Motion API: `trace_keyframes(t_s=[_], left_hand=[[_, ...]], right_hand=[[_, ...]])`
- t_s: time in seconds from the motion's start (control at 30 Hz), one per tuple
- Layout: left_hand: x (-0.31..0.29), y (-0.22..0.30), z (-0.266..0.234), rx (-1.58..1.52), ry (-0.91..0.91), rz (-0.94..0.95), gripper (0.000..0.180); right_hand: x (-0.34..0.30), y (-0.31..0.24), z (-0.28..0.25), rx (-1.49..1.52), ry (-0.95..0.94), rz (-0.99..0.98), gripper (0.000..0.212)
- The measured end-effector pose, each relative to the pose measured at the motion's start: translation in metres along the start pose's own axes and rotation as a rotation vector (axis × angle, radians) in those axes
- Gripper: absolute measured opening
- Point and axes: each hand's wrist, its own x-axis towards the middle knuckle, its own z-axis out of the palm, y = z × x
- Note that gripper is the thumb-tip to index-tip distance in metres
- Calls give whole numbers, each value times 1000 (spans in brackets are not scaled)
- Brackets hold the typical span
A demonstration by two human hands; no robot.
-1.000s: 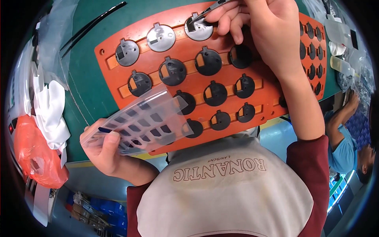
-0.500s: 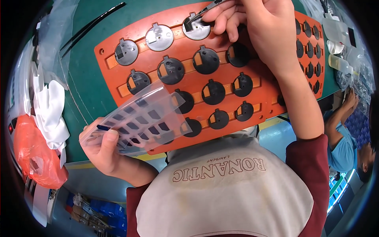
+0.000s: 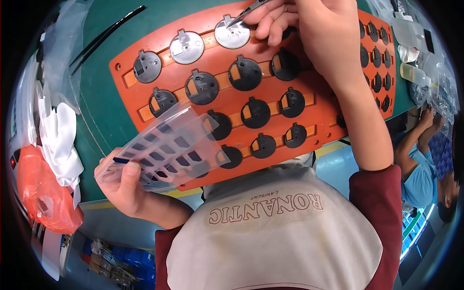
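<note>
Risked, by the look of it, a skid of the tweezers (image 3: 249, 11) across the silver disc (image 3: 237, 37), with fine tips and strong glare as the likely causes and a scratch or a nudged disc as the result. Looked liable, too, to drag the black discs (image 3: 255, 114) with the clear sheet (image 3: 166, 145), because of a hold at one end only and a loose far edge overlapping the nearest of them. Might have shed dark pieces (image 3: 195, 156) from that sheet through too sharp a bend. Could also have brushed discs with the right forearm (image 3: 365, 121), given its reach over the orange tray (image 3: 174, 77).

Held the tweezers in the right hand (image 3: 325, 41), in a narrow pinch with the remaining fingers loosely curled; could not tell the tips parted from the tips together, nor contact with the disc from hovering. Pinched the clear sheet in the left hand (image 3: 123, 182), nearly closed, with the thumb on top and the fingers mostly hidden beneath.

Saw the silver disc just left of the right hand's fingers, in the tray's far row, and well beyond the left hand. Saw the dark pieces in rows just right of the left thumb, nearer the body than the right hand.
</note>
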Motion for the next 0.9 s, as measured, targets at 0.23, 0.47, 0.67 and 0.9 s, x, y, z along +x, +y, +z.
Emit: trace_keyframes(t_s=[0.23,0.47,0.67,0.9], left_hand=[[-1,-1,3,6,16,30,30],[-1,2,2,21,-27,20,29],[-9,17,14,23,0,-46,18],[-17,58,51,-107,-95,-168,10]], right_hand=[[-2,2,-4,-6,-17,-30,30],[-2,2,-3,16,-81,-30,29],[-6,-13,-4,136,-174,128,34],[-39,-29,23,916,-166,430,43]])
